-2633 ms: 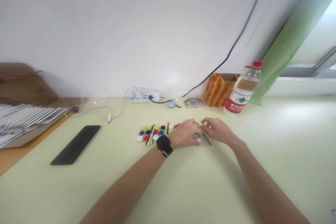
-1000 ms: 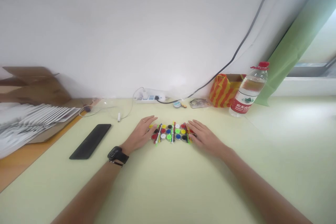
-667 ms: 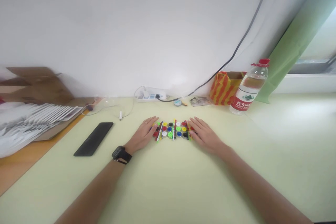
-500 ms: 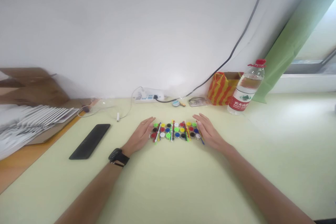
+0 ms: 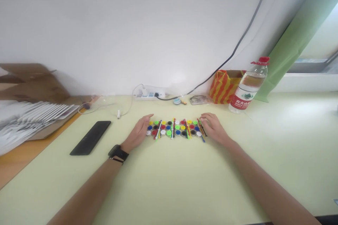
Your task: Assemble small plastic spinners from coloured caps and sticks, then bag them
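A strip of small round paint pots (image 5: 176,128) in many colours lies in rows on the pale green table (image 5: 169,182), with several thin coloured brushes laid across it. My left hand (image 5: 139,132) rests flat against the strip's left end, fingers stretched out, a black watch on the wrist. At the strip's right end lies my right hand (image 5: 214,127), its fingers curved over the last brushes and touching them. Neither hand grips anything.
A black phone (image 5: 90,137) lies to the left. Behind it are a white cable and a power strip (image 5: 150,94). A water bottle (image 5: 247,85), a striped orange bag (image 5: 223,86) and glasses stand at the back right. Stacked white packets (image 5: 29,116) sit far left.
Both hands have drawn apart along the strip of pots, so more pots show between them. Earlier, both hands were bunched together at its right end.
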Motion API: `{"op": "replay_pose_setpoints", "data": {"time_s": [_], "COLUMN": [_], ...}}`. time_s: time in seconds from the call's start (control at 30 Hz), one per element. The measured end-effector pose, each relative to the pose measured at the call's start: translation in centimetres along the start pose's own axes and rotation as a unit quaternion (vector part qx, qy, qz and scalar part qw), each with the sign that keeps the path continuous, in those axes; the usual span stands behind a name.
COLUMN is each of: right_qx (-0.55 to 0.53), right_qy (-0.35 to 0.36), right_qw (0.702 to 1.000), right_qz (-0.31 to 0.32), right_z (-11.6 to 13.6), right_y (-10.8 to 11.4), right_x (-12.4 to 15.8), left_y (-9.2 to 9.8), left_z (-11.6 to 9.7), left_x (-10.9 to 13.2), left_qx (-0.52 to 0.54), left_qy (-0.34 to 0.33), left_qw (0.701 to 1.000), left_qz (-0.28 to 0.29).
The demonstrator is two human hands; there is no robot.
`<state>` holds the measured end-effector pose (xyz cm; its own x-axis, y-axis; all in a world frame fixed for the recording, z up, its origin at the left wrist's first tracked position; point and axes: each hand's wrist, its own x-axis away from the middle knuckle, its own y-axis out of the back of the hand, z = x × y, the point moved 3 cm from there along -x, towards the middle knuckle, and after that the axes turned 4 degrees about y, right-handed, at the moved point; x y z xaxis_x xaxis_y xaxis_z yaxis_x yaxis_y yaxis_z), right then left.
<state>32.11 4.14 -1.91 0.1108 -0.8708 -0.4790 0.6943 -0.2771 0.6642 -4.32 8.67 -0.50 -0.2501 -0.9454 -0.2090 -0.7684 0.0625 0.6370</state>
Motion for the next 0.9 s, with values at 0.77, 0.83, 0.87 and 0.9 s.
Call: {"op": "replay_pose_setpoints", "data": {"time_s": [0.77,0.83,0.87,0.9], "right_qx": [0.072,0.106,0.123,0.132], "right_qy": [0.013,-0.013,-0.025,-0.033], "right_qw": [0.985,0.984,0.983,0.981], "right_qz": [0.155,0.141,0.137,0.136], "right_z": [1.4,-0.2,-1.0,-1.8], "right_y": [2.3,2.4,2.4,2.3], "right_x": [-0.1,-0.1,0.0,0.0], "left_y": [-0.4,-0.5,-0.6,-0.6], "left_z": [0.3,0.2,0.1,0.1], "left_x": [-0.2,-0.2,-0.3,-0.3], "left_qx": [-0.09,-0.093,-0.094,-0.096], "left_qy": [-0.059,-0.06,-0.06,-0.059], "left_qw": [0.994,0.994,0.994,0.994], "left_qz": [0.0,0.001,0.002,0.003]}}
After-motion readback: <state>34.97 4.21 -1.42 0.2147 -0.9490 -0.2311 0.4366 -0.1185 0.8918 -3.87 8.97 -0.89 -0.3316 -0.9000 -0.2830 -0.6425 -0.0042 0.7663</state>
